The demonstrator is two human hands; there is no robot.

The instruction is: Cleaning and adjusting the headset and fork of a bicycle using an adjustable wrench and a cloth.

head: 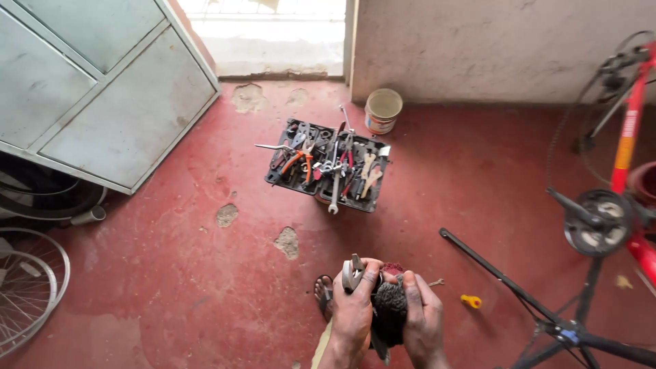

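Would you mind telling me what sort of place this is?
Probably a small bicycle repair shop: a tray of hand tools on the red floor, a red bicycle on a stand, and a loose wheel.

Low in the head view, the left hand (354,301) and the right hand (422,316) close together around a dark, greasy rag (389,311), with a small metal part (352,271) pinched at the top of the left hand. A sandalled foot (324,294) shows just beside the left wrist. On the red floor (171,273) ahead, near the far wall, stands a black tool tray (328,167) full of wrenches and pliers, with a small paint tin (382,111) just behind it. A red bicycle (625,171) hangs on a black repair stand (547,311) at the right edge; a small yellow tool (471,301) lies near its leg. A spoked wheel (27,287) leans at the left edge.
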